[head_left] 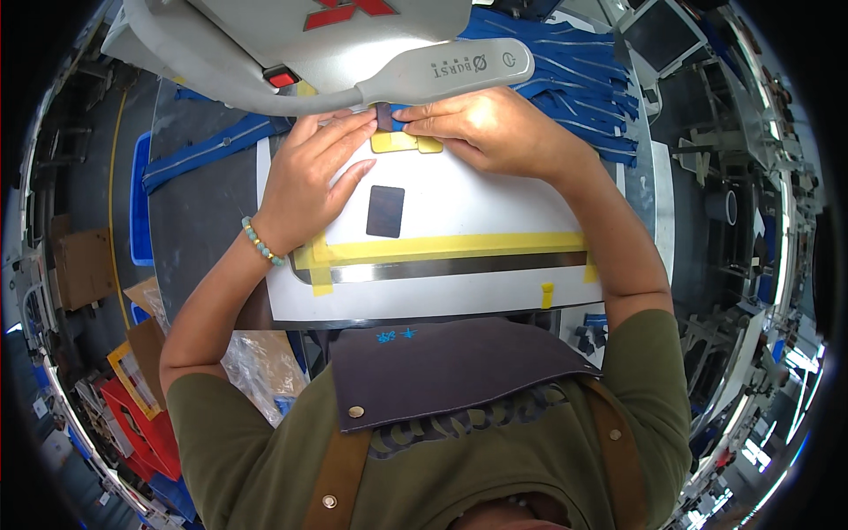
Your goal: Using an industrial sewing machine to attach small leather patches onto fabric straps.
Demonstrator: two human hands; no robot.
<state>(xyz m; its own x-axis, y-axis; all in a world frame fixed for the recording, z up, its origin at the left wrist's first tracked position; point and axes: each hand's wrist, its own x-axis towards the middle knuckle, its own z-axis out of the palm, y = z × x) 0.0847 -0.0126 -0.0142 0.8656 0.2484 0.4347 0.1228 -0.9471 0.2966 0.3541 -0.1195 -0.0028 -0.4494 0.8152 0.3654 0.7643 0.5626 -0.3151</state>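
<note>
the left hand [309, 181] was positioned with its fingertips at the small dark piece [384, 117]; its grip stood apart, the thumb spread from the fingers. the right hand [508, 132] touched the blue piece [398, 125]; whether its grip was clamped could not be determined. both pieces were located between the hands, beside the yellow block [395, 143]. a dark rectangular patch [385, 211] lay apart on the white sheet [486, 203].

An olive shirt [243, 450] shows beneath a dark purple apron [459, 367] with brown straps [343, 464] and a beaded bracelet [257, 240]
</note>
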